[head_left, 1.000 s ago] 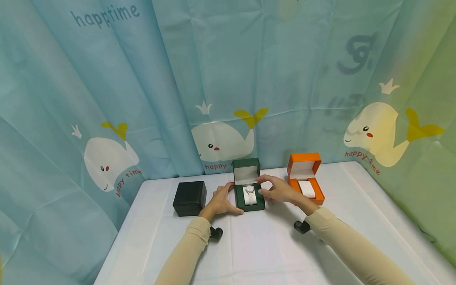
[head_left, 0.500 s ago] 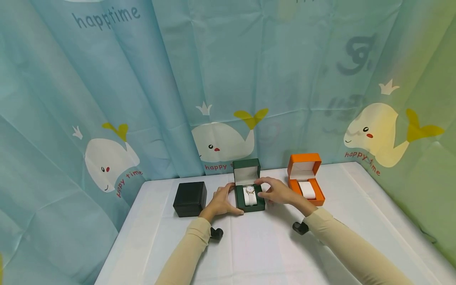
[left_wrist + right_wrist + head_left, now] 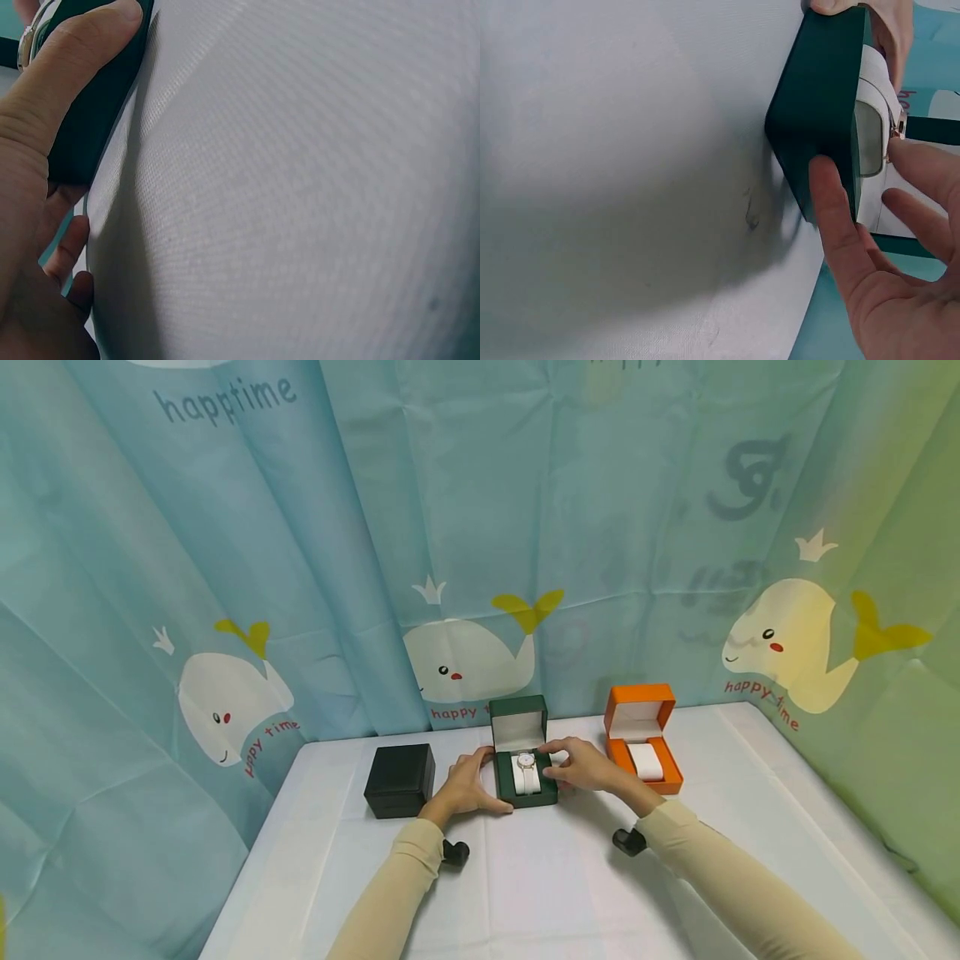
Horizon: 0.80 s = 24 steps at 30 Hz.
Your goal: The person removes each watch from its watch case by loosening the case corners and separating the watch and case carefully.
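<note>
At lower centre of the head frame, left hand (image 3: 467,785) is gripping green box (image 3: 534,800) by its left side, watch (image 3: 527,761) is sitting inside, and right hand (image 3: 588,766) is reaching over the right rim, thumb and fingers apart; black box (image 3: 400,781) and orange box (image 3: 641,694) are bounding the sides, white tablecloth (image 3: 525,885) is running to the bottom edge. Versus a second ago, right hand is sitting slightly lower, green box staying put. Left wrist view is cropping watch at upper left; can't tell if right fingertips are touching it.
</note>
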{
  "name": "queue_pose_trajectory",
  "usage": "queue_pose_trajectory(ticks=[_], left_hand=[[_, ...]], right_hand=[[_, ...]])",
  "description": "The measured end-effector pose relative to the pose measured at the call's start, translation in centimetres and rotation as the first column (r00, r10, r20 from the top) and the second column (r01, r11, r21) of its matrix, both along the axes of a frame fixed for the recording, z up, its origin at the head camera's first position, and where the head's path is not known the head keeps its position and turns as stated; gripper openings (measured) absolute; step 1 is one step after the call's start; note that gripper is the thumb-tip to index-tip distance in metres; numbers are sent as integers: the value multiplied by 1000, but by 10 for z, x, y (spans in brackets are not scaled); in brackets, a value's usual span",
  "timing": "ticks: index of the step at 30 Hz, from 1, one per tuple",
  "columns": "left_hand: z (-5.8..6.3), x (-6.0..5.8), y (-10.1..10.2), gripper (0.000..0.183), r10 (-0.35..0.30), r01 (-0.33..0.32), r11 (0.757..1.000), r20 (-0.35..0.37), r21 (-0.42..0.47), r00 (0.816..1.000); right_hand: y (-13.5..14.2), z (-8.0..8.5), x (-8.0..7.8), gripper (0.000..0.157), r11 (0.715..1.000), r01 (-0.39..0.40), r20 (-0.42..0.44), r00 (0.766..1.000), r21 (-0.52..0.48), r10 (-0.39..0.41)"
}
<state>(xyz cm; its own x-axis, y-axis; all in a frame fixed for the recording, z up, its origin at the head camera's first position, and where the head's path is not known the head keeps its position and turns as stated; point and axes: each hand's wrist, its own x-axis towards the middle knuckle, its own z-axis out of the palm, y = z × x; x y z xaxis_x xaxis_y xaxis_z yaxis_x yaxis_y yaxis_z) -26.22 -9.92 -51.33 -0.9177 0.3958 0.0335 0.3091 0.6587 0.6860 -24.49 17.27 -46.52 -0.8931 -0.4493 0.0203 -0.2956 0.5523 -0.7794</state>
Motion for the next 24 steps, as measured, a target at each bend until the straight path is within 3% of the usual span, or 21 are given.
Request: queue_pose_trajectory(ticks=[14,24], left_hand=[[1,0,1,113,-4,4,1000,-8,-6,1000],[2,1,0,112,-3,3,1000,-3,-9,1000]], right_hand=[[-5,1,-4,45,996,74,41,996,40,-75],[-8,-1,-7,50,995,98,119,988,25,-101]])
